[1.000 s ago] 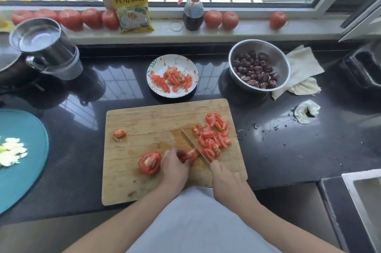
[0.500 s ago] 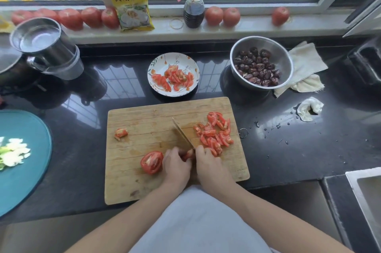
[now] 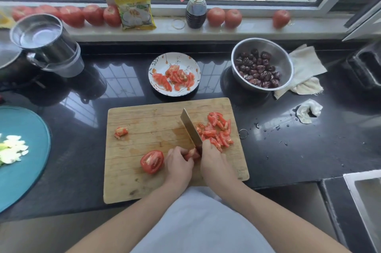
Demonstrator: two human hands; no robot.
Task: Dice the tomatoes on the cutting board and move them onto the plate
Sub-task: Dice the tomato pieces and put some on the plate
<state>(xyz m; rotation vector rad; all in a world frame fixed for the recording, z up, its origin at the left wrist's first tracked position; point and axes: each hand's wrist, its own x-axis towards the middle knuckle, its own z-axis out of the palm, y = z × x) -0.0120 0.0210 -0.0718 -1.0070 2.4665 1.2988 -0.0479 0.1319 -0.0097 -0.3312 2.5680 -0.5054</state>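
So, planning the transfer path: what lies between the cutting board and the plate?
Only bare black counter between cutting board and plate, head view.

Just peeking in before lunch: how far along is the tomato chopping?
About midway. Done: one batch of pieces lies on the plate, and a diced pile waits on the cutting board. In hand: the left hand steadies a tomato piece while the right hand works the knife. Left: the tomato half, a stray chunk, and moving everything over.
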